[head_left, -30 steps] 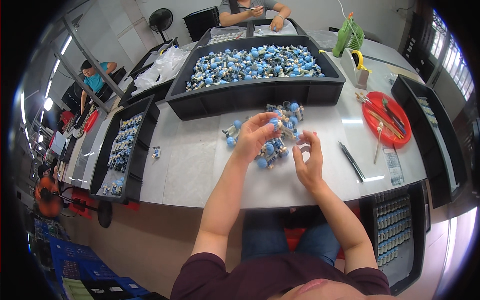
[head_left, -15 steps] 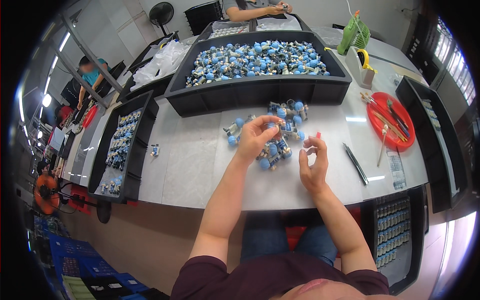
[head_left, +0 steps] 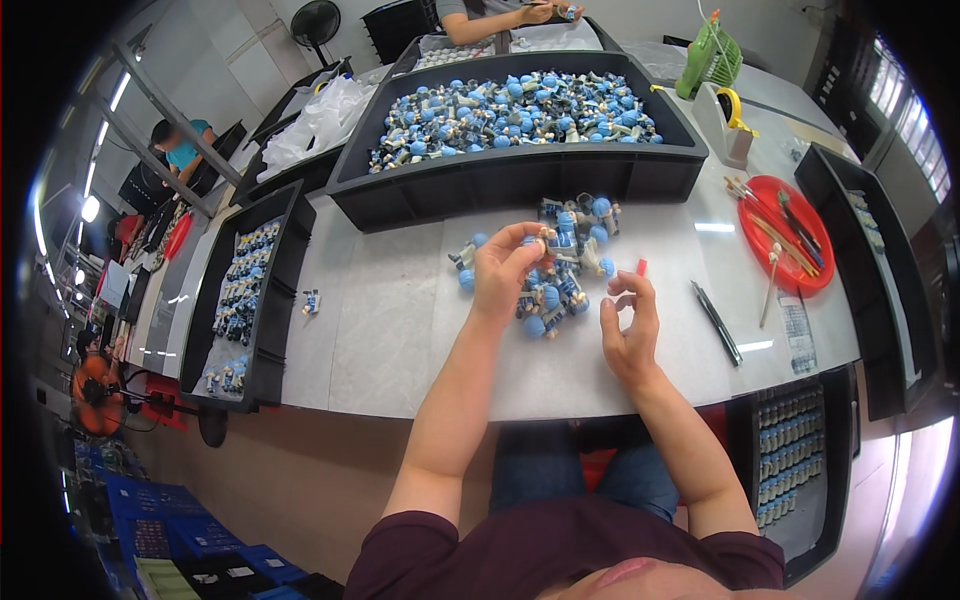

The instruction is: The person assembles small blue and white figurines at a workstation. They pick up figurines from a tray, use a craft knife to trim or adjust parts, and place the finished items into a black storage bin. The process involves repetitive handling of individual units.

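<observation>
Both hands raised, left hand [head_left: 508, 262] fingers pinched, right hand [head_left: 630, 322] loosely curled.

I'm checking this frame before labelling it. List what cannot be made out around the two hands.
- Head view: what the left hand pinches; its own fingers cover the piece, too small to identify.
- Head view: whether the right hand has a grip on anything; its curled fingers hide it.
- Head view: details of the small blue-capped figures in the pile; too small, partly behind the left hand.
- Head view: the tray at the right; fisheye rim darkens it.
</observation>
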Demonstrator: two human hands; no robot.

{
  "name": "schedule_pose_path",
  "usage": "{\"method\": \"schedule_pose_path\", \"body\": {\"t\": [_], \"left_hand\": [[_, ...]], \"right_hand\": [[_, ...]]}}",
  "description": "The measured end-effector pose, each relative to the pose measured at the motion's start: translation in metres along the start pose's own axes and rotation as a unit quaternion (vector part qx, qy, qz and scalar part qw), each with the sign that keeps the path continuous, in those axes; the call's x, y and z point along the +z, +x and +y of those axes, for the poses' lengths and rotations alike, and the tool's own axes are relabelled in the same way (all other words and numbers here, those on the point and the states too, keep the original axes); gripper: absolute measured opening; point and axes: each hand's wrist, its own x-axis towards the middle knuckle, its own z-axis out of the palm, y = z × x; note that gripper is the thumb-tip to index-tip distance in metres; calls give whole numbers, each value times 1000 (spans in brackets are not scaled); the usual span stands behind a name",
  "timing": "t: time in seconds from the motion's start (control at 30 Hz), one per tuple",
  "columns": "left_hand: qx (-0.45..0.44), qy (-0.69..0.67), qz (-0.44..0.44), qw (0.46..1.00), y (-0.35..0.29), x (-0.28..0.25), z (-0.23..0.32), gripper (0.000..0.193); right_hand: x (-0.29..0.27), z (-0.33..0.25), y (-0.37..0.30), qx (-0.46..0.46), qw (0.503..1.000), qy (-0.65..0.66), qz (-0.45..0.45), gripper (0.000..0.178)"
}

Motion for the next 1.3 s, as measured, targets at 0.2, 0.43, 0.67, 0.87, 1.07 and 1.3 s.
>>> {"method": "schedule_pose_path", "body": {"t": [0.2, 0.43, 0.67, 0.87, 1.07, 1.3], "left_hand": [[-1, -6, -6, 1000, 0, 1, 0, 24], [-9, 1, 2, 1000, 0, 0, -1, 24], [-11, -2, -2, 1000, 1, 1, 0, 22], [-12, 1, 1, 1000, 0, 2, 0, 22], [-29, 30, -8, 999, 0, 0, 1, 21], [-61, 154, -132, 977, -5, 5, 3, 21]], "right_hand": [[-1, -2, 1, 7, 1000, 2, -7, 40], [-1, -1, 1, 11, 1000, -1, -14, 40], [-1, 0, 2, 9, 1000, 3, -9, 40], [-1, 0, 2, 11, 1000, 0, -12, 40], [-2, -1, 2, 9, 1000, 1, -10, 40], [-4, 5, 0, -2, 997, 49, 54, 36]]}}
